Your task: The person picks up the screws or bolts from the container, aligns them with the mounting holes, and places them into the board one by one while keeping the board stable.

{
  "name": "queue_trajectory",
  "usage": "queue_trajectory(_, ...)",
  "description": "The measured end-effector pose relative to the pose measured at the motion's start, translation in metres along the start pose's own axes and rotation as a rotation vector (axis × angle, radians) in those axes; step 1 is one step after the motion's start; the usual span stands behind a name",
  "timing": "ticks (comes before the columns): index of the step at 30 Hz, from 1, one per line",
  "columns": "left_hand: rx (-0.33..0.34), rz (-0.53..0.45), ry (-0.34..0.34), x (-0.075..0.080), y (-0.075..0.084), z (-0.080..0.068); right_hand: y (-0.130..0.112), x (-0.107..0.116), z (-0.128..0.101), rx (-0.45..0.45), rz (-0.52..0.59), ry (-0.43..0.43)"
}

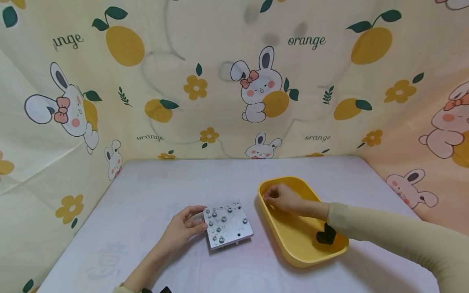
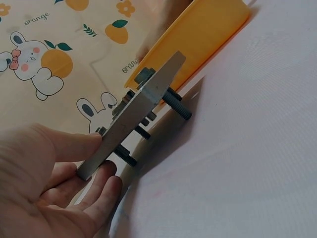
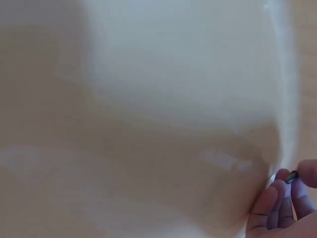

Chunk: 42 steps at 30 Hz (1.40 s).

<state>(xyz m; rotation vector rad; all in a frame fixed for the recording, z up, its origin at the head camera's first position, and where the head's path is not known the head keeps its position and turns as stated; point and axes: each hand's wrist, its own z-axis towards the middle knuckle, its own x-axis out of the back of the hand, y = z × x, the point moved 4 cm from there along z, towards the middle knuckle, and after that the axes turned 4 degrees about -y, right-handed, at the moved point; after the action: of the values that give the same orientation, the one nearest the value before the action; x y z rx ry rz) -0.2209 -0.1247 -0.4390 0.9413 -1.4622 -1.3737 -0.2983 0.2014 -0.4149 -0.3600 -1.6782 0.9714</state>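
Note:
My left hand grips a silver metal plate by its left edge, thumb on top and fingers below. Bolt heads dot the plate's upper face. In the left wrist view the plate is tilted, and threaded bolt ends stick out of its underside. Inside a yellow tray, by its far left wall, is my right hand. Its thumb and fingers pinch a small dark metal piece, too small and blurred to tell its exact kind.
The yellow tray stands just right of the plate on a white-covered table. A printed curtain with rabbits and oranges rises behind and at both sides. A black wrist strap piece hangs from the right sleeve over the tray.

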Motion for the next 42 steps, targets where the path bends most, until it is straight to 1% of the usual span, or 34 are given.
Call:
queue_trajectory(5,-0.002,-0.007,0.004,0.000,0.000,0.001,-0.002,0.006,-0.003,-0.059,0.068,0.003)
queue_trajectory(8,0.001,-0.011,0.008,0.000,0.001,0.001,0.000,0.011,-0.003,-0.113,0.104,0.019)
queue_trajectory(13,0.001,-0.012,0.010,0.001,0.000,0.001,0.004,0.018,-0.003,-0.159,0.188,0.037)
queue_trajectory(17,-0.001,-0.019,0.001,0.001,0.000,0.002,0.001,0.024,-0.004,-0.131,0.278,0.047)
queue_trajectory(20,-0.004,-0.015,0.002,0.001,0.000,0.002,-0.004,0.029,-0.004,-0.078,0.357,0.051)
queue_trajectory(23,-0.005,-0.014,0.005,0.001,0.001,0.002,-0.010,0.035,-0.002,-0.037,0.405,0.051)
queue_trajectory(27,-0.013,-0.022,-0.004,0.001,0.001,0.002,-0.026,0.043,0.001,0.001,0.439,0.034)
queue_trajectory(30,-0.019,-0.028,-0.009,0.001,0.001,0.002,-0.043,0.044,0.003,0.036,0.488,-0.009)
queue_trajectory(32,-0.020,-0.033,-0.011,0.000,0.001,0.002,-0.053,0.041,0.007,0.062,0.523,-0.049)
queue_trajectory(35,-0.021,-0.029,-0.009,0.000,0.000,0.002,-0.067,0.032,0.014,0.098,0.577,-0.135)
queue_trajectory(38,-0.011,-0.021,-0.005,0.000,0.000,0.001,-0.078,0.019,0.022,0.136,0.592,-0.212)
queue_trajectory(42,-0.007,-0.014,-0.005,0.000,0.000,0.000,-0.088,0.000,0.033,0.160,0.559,-0.260)
